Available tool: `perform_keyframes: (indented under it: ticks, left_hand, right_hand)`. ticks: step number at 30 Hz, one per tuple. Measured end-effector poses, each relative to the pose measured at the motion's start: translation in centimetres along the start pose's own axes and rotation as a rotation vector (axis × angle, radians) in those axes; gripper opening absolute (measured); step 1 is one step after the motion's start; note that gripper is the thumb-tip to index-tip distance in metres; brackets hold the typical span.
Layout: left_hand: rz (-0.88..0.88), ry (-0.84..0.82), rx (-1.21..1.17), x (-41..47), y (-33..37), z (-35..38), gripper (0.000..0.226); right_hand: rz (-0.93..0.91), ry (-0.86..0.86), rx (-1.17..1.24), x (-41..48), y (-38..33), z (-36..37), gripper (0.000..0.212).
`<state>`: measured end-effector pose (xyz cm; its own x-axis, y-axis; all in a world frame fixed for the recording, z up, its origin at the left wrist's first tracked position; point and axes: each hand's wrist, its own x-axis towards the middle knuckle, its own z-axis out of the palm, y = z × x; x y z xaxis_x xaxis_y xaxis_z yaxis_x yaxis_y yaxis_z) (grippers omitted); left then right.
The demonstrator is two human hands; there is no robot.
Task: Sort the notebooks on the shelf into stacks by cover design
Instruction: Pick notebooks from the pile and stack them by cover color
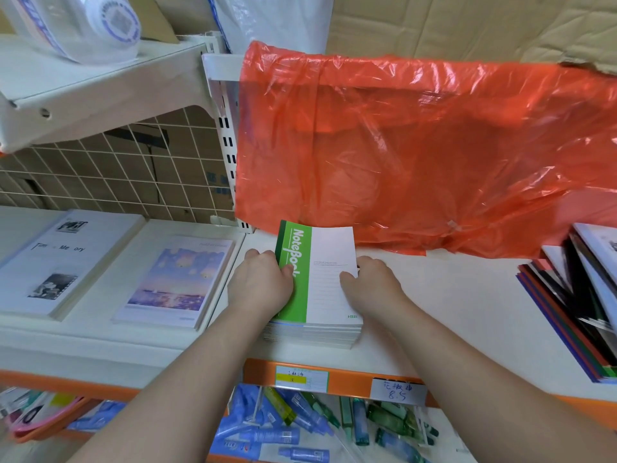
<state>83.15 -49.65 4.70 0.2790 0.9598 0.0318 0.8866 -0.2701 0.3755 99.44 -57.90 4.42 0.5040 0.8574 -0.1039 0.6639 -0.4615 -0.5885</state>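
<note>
— What are the hands on?

— The left hand grips the spine edge of the green notebook, with its thumb lying on the green band and the fingers curled down over the side. The right hand grips the opposite long edge, thumb on the white part of the cover.

— So the notebook sits between them?

— Yes, directly between, touching both. It lies on top of a stack of notebooks on the white shelf. I cannot tell whether the fingers hold only the top one or reach further down.

— And further out?

— To the left, well apart, lie a stack with a purple lantern cover and another with black-and-white photos. To the far right lies a loose, fanned pile of mixed notebooks. An orange plastic bag hangs just behind the green one.
</note>
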Motion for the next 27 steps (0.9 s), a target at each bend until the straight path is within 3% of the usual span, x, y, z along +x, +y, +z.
perform_keyframes:
  ticks: [24, 27]
  left_hand:
    - [-0.024, -0.015, 0.035, -0.6, 0.5, -0.7, 0.038]
    - [0.066, 0.049, 0.090, -0.7, 2.5, -1.7, 0.040]
  right_hand:
    - [0.049, -0.100, -0.075, -0.2, 0.3, 0.0, 0.038]
    - [-0.008, -0.043, -0.105, -0.1, 0.9, -1.6, 0.044]
